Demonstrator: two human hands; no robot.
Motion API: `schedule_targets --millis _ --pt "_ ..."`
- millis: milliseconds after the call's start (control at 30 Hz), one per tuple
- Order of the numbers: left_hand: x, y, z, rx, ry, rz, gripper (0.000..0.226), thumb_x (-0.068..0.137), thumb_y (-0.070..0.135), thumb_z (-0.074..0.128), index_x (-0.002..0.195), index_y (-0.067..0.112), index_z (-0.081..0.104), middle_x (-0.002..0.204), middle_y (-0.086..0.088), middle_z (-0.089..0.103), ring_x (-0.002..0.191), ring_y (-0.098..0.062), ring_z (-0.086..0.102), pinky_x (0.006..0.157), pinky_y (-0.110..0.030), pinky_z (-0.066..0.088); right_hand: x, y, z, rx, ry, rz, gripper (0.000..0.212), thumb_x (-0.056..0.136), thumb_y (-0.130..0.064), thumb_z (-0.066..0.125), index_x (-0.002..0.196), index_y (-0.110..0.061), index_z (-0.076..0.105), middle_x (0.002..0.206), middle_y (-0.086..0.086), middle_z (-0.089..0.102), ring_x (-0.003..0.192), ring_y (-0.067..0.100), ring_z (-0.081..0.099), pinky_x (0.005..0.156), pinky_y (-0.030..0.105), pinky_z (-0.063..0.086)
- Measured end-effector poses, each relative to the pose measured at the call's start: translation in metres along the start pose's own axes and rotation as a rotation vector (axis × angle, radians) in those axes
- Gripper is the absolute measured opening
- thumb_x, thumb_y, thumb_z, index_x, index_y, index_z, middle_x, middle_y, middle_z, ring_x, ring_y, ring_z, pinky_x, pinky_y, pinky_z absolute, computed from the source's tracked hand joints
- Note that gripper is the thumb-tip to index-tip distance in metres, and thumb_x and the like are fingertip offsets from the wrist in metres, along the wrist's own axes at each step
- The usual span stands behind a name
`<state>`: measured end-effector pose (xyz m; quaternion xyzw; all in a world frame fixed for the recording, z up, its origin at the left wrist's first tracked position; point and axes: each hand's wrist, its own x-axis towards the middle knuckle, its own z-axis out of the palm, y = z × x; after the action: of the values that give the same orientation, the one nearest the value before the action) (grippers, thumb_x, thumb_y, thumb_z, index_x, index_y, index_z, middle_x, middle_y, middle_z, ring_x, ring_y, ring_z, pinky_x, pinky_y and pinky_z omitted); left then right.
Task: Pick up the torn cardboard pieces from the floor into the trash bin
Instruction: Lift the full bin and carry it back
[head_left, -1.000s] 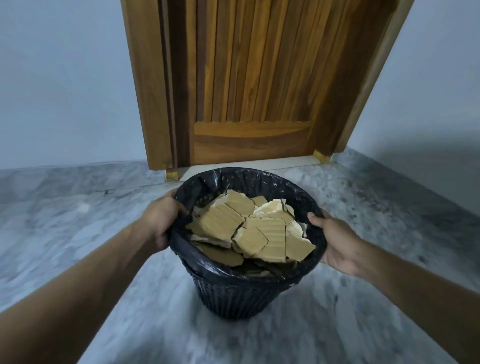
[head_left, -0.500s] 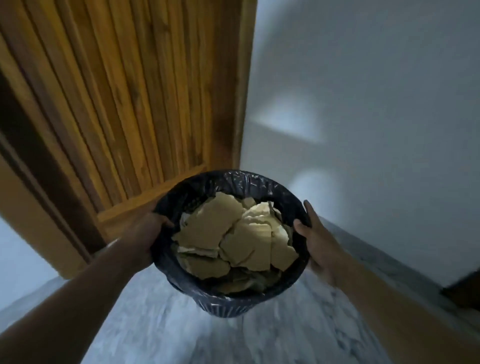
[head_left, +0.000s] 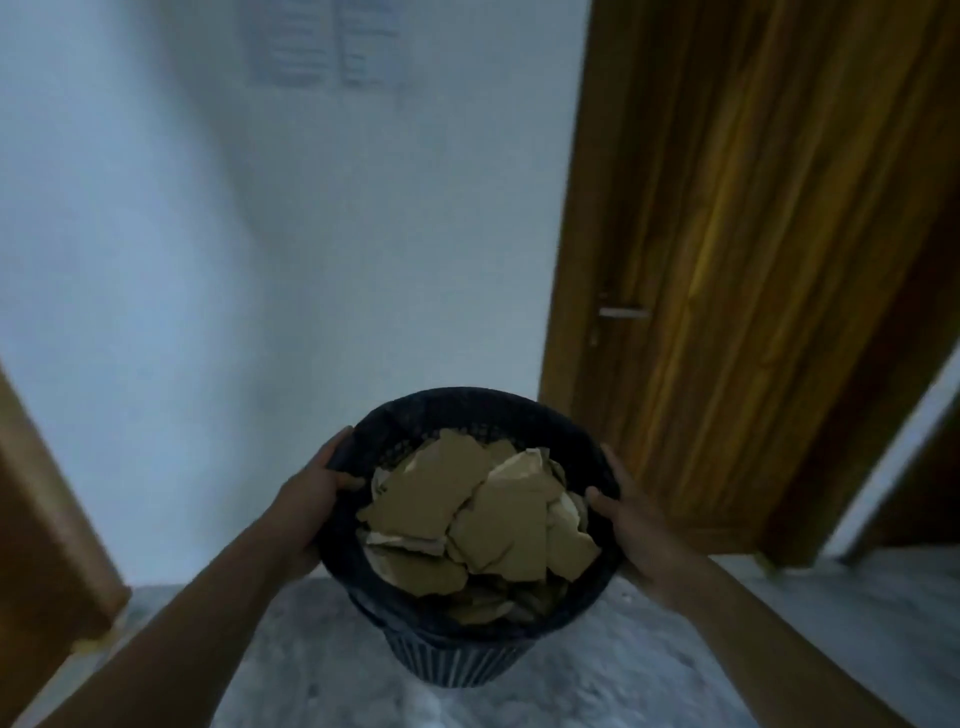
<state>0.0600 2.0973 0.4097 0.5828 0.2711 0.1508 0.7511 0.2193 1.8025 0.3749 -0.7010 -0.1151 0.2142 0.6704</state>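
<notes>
A black round trash bin (head_left: 457, 660) lined with a black bag is held up in front of me above the grey marble floor. Several torn brown cardboard pieces (head_left: 467, 509) fill it almost to the rim. My left hand (head_left: 306, 499) grips the bin's left rim, thumb over the edge. On the opposite rim my right hand (head_left: 628, 514) holds on the same way. The image is blurred by motion. No cardboard shows on the visible floor.
A pale wall (head_left: 260, 260) stands straight ahead with papers pinned high up. A wooden door (head_left: 753, 260) with a metal handle is at the right, with an opening beyond it. Another wooden frame edge (head_left: 47, 545) is at the left. Marble floor (head_left: 779, 623) lies below.
I have turned to the right while carrying the bin: the first door slid off to the left and a second door came in at the right. Both hands stay on the rim.
</notes>
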Motion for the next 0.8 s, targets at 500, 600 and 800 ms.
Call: schedule_targets --millis 500,600,800 --pt "-0.009 0.002 0.539 0.29 -0.76 -0.061 0.052 0.105 0.003 0.039 0.145 0.036 0.048 0.125 -0.006 0.061 0.093 -0.033 0.064 0.059 -0.036 0.056 -0.172 -0.078 -0.411 0.082 0.817 -0.072 0.063 0.102 0.003 0.047 0.148 -0.039 0.033 0.109 -0.012 0.06 0.081 0.004 0.066 0.06 0.024 0.056" --pt "-0.021 -0.026 0.627 0.306 -0.894 -0.113 0.058 0.101 -0.001 0.037 0.143 0.037 0.05 0.12 -0.013 0.065 0.101 -0.037 0.064 0.071 -0.043 0.055 -0.203 -0.072 -0.469 0.123 0.991 -0.018 0.071 0.104 -0.003 0.048 0.159 -0.036 0.018 0.137 -0.003 0.053 0.103 0.017 0.063 0.078 0.036 0.058" --pt "-0.054 -0.066 0.802 0.365 -1.196 -0.181 0.067 0.095 -0.004 0.041 0.14 0.044 0.05 0.122 -0.012 0.061 0.099 -0.038 0.063 0.066 -0.041 0.055 -0.26 -0.058 -0.562 0.154 1.327 -0.007 0.058 0.103 0.0 0.044 0.151 -0.03 0.034 0.116 0.005 0.065 0.096 0.029 0.068 0.08 0.046 0.058"
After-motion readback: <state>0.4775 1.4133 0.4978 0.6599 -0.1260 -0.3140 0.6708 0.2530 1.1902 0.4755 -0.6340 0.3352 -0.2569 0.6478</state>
